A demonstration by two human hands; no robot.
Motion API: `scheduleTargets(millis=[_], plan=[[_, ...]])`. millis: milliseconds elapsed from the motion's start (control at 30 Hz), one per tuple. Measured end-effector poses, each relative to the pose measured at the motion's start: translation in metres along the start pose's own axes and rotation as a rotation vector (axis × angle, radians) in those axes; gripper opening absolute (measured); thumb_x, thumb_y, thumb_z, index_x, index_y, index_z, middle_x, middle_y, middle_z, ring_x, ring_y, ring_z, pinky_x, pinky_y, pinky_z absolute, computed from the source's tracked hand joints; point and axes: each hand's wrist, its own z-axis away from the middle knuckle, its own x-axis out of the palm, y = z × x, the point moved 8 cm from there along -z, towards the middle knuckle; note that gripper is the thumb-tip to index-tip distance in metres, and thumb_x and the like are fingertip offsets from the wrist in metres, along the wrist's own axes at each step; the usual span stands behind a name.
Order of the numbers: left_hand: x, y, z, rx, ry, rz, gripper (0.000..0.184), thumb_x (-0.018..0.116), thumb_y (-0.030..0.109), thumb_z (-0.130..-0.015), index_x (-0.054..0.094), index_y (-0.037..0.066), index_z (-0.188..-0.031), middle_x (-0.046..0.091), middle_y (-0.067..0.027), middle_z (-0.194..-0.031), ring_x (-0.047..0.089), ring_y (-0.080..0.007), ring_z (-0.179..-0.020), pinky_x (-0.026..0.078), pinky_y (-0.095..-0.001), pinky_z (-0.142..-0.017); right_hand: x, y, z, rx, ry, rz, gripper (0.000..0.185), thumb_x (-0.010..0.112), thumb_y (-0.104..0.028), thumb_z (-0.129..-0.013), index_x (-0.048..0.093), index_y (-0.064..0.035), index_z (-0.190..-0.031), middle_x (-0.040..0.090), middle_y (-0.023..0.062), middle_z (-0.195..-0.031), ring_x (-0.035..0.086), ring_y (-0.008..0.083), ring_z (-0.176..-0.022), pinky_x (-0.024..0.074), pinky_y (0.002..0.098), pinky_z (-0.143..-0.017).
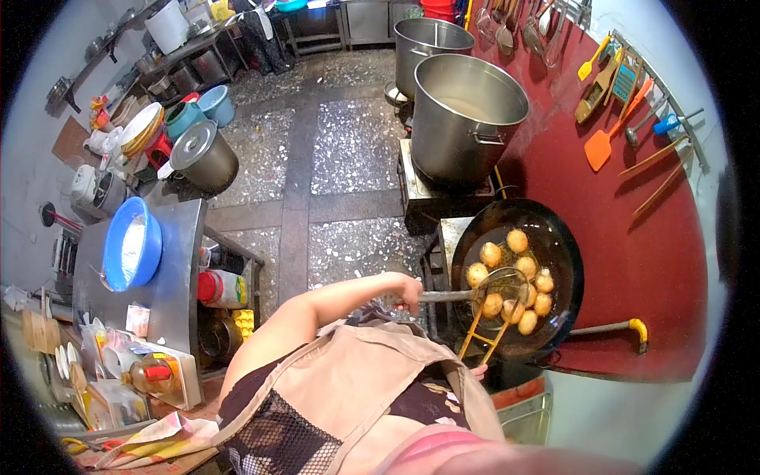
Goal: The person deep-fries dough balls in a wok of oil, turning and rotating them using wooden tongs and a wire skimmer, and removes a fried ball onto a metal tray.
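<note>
My left hand (pixel 408 291) is closed around the long handle of a wire skimmer (pixel 447 296). Its round mesh head reaches over a large black wok (pixel 566 237) of dark oil. Several golden fried balls (pixel 517 240) float there, and some lie at or in the skimmer's mesh. Only a few fingers of my right hand (pixel 480 370) show, gripping the near end of wooden tongs (pixel 477 337); the apron hides the rest. The tongs' tips point into the wok, one beside a ball (pixel 513 309) near the skimmer. Whether they pinch it I cannot tell.
Beyond the wok stand large steel pots (pixel 471 131) on burners. Utensils such as an orange spatula (pixel 599 150) hang on the right wall. On the left, a steel table (pixel 178 273) bears a blue basin (pixel 150 265). A lidded pot (pixel 207 162) sits on the floor.
</note>
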Motion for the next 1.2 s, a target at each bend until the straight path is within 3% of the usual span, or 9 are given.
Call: scheduleTargets(millis=[167, 267, 333, 367, 833, 1200], plan=[[0.001, -0.007, -0.005, -0.042, 0.003, 0.031, 0.019, 0.065, 0.013, -0.067, 0.056, -0.001, -0.058, 0.053, -0.0055, -0.052, 0.049, -0.0152, -0.044, 0.043, -0.0305, -0.044, -0.026, -0.014, 0.007, 0.041, -0.162, -0.124, 0.054, 0.043, -0.013, -0.084, 0.018, -0.0165, -0.132, 0.044, 0.0161, -0.113, 0.05, 0.0336, -0.099, 0.0437, 0.0412, -0.08], [0.003, -0.01, -0.009, -0.054, -0.013, 0.046, 0.02, 0.064, 0.014, -0.068, 0.054, 0.0, -0.057, 0.053, -0.0051, -0.052, 0.049, -0.0144, -0.045, 0.043, -0.0296, -0.045, -0.005, -0.002, 0.001, 0.125, -0.164, -0.101, 0.059, 0.048, -0.017, -0.081, 0.018, -0.0155, -0.131, 0.044, 0.0151, -0.109, 0.051, 0.0334, -0.097, 0.0447, 0.0412, -0.077], [0.003, -0.011, -0.009, -0.061, -0.022, 0.049, 0.02, 0.063, 0.014, -0.068, 0.054, 0.0, -0.056, 0.053, -0.0051, -0.052, 0.049, -0.0142, -0.045, 0.043, -0.0295, -0.045, -0.002, -0.004, -0.001, 0.001, 0.048, -0.045, 0.064, 0.054, -0.024, -0.078, 0.019, -0.0153, -0.131, 0.045, 0.014, -0.105, 0.052, 0.0326, -0.095, 0.0454, 0.0409, -0.074], [0.002, -0.011, -0.008, -0.067, -0.011, 0.05, 0.02, 0.063, 0.014, -0.067, 0.054, 0.001, -0.055, 0.053, -0.0051, -0.051, 0.049, -0.0142, -0.045, 0.043, -0.0297, -0.045, 0.004, -0.001, -0.004, -0.011, 0.053, -0.035, 0.065, 0.055, -0.024, -0.077, 0.019, -0.0149, -0.131, 0.045, 0.0141, -0.105, 0.052, 0.0327, -0.095, 0.0454, 0.0409, -0.074], [0.002, -0.009, -0.011, -0.05, -0.012, 0.099, 0.023, 0.062, 0.012, -0.071, 0.051, -0.003, -0.057, 0.051, -0.0081, -0.051, 0.049, -0.0166, -0.043, 0.042, -0.0321, -0.042, -0.029, -0.018, 0.014, 0.003, -0.108, -0.092, 0.075, 0.065, -0.023, -0.07, 0.022, -0.01, -0.129, 0.046, 0.0159, -0.108, 0.051, 0.0347, -0.095, 0.0441, 0.0411, -0.077], [0.004, -0.01, -0.011, -0.091, -0.033, 0.161, 0.025, 0.061, 0.008, -0.072, 0.047, 0.0, -0.053, 0.046, -0.0057, -0.049, 0.044, -0.0146, -0.043, 0.039, -0.032, -0.042, -0.028, -0.022, 0.01, -0.02, -0.094, -0.099, 0.077, 0.068, -0.022, -0.065, 0.024, -0.0068, -0.127, 0.045, 0.0181, -0.109, 0.049, 0.0353, -0.098, 0.042, 0.041, -0.081]])
